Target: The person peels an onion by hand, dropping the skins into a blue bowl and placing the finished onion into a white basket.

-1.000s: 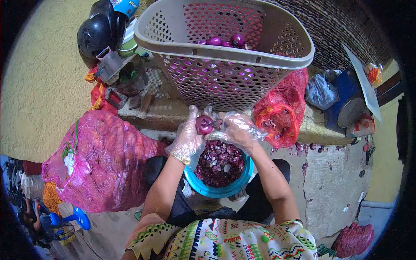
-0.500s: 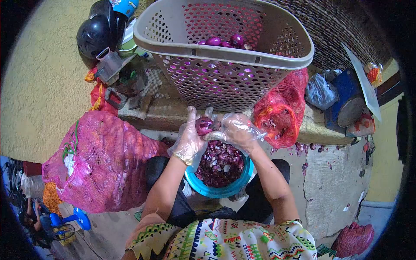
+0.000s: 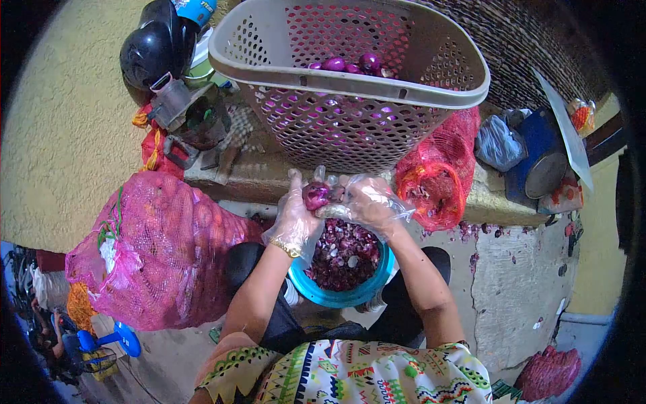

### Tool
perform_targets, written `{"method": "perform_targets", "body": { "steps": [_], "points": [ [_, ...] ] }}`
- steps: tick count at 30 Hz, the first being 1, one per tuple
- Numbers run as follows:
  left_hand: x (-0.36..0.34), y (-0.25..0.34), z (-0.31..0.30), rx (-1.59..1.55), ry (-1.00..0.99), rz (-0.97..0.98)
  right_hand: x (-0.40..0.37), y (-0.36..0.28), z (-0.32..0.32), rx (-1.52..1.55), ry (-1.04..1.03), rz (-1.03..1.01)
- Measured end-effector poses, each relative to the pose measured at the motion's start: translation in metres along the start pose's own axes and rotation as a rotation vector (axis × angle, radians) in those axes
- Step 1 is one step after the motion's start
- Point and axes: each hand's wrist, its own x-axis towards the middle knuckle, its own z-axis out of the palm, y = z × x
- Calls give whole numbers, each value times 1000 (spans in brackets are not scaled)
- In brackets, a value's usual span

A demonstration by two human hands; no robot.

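Both of my hands wear clear plastic gloves and meet above a turquoise basin [image 3: 316, 294]. My left hand [image 3: 294, 214] is closed around a purple-red onion [image 3: 315, 196], its thumb pointing up along the onion's side. My right hand [image 3: 367, 200] is curled close against the onion's right side, fingers bent. Something small and brownish shows between its fingers and the onion, but I cannot make out what it is. Below, the basin is filled with dark purple onion skins [image 3: 342, 259]. It stands between my knees.
Ahead, a tall perforated basket [image 3: 350, 84] with shiny onions stands on a ledge [image 3: 259, 176]. A bulging pink mesh sack [image 3: 168, 249] of onions is on my left. A red mesh sack [image 3: 434, 192] lies open to the right. Skins litter the concrete floor [image 3: 515, 296].
The onion has turned slightly in my left hand, and my fingers have shifted a little around it. Basin, basket and sacks are unchanged.
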Motion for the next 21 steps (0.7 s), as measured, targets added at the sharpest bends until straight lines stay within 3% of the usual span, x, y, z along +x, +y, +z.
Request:
{"method": "perform_targets", "body": {
  "steps": [2,6,8,13,17,19,21],
  "points": [
    [10,0,-13,-23,-57,-14,3,-1,-4,-22,-118,67],
    [2,0,-10,-61,-135,-67,-1,4,4,-28,-63,19],
    [8,0,-19,-64,-132,-79,-2,6,4,-29,-223,79],
    [5,-6,-15,-121,-50,-26,3,3,7,-76,-292,76],
    [7,-6,-21,-138,-230,-50,13,-8,-9,-61,-329,125],
    [-2,-7,-10,-136,-278,-55,3,7,11,106,-209,112],
    [-10,-9,3,-121,-197,-27,0,11,13,271,-87,99]
  ]
}}
